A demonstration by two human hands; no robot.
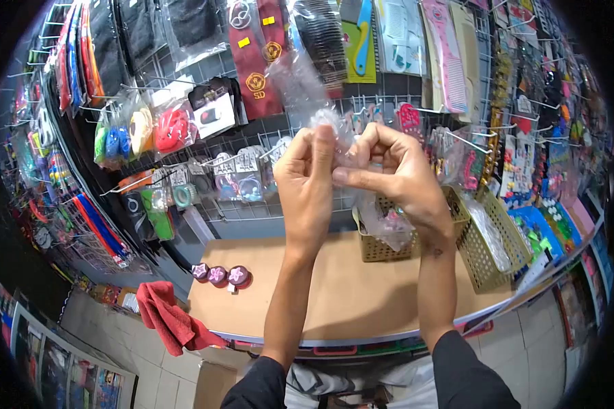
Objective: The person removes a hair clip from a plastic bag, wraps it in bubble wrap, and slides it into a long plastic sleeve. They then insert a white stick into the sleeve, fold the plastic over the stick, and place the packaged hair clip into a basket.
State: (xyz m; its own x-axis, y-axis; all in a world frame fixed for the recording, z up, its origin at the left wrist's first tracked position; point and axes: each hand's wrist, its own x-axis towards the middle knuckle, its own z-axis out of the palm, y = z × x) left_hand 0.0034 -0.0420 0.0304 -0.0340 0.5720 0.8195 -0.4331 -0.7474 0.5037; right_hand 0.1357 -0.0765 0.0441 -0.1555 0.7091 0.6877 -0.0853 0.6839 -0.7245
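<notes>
A crumpled clear plastic bag is stretched between my two hands, raised in front of the wall rack. My left hand is closed around it, thumb pointing up along the gathered plastic. Beside it, my right hand has its fingers curled and its thumb pressed toward the bag, also closed on the plastic. Part of the plastic hangs below the right hand over a green perforated basket. What the bag contains, if anything, I cannot make out.
Below lies a wooden tabletop with three purple flower-topped items at left. A red cloth hangs at its left edge. Another green basket holds clear packets. Behind, packaged combs and accessories hang on hooks.
</notes>
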